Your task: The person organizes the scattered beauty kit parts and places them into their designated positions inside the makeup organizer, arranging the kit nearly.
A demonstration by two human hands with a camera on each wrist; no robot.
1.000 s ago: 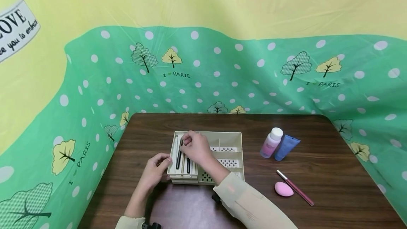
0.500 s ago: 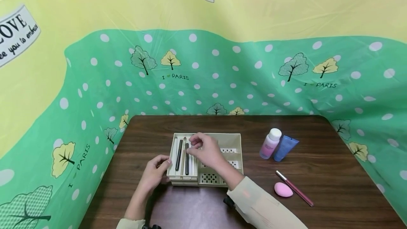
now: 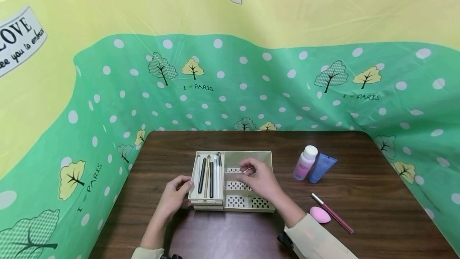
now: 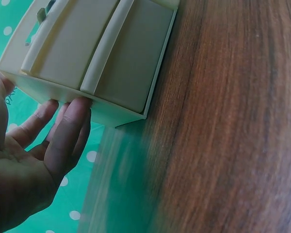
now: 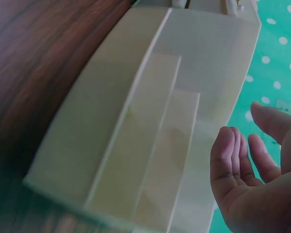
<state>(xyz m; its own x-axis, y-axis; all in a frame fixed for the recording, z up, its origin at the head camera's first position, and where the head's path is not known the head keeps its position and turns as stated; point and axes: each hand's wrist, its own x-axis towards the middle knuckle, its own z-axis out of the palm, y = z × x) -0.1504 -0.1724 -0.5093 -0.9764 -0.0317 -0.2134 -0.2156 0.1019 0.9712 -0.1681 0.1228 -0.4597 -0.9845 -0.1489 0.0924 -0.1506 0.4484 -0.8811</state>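
My left hand [image 3: 174,195] rests on the left side of a cream desktop organizer [image 3: 235,152], thumb near the upper rim. In the left wrist view its fingertips touch the side wall, beside two drawer fronts [image 4: 128,53]. Over the organizer's right compartments hovers my right hand [image 3: 262,179], loosely bent and holding nothing. Several slim makeup brushes and pencils lie side by side in the left tray, among them a black pencil [image 3: 202,176], a tan-handled brush [image 3: 207,179] and a white-handled brush [image 3: 219,175]. The right wrist view shows the organizer's stepped side wall [image 5: 136,121].
Right of the organizer stand a pink bottle with a white cap [image 3: 305,163] and a blue tube [image 3: 322,168]. Nearer lie a pink makeup sponge [image 3: 320,214] and a dark red stick with a silver end [image 3: 333,214] on the brown wooden table [image 3: 215,235]. A patterned cloth hangs behind.
My right hand has moved right, from over the brushes in the left tray to above the right compartments, uncovering the brushes. The left hand stays at the organizer's side.
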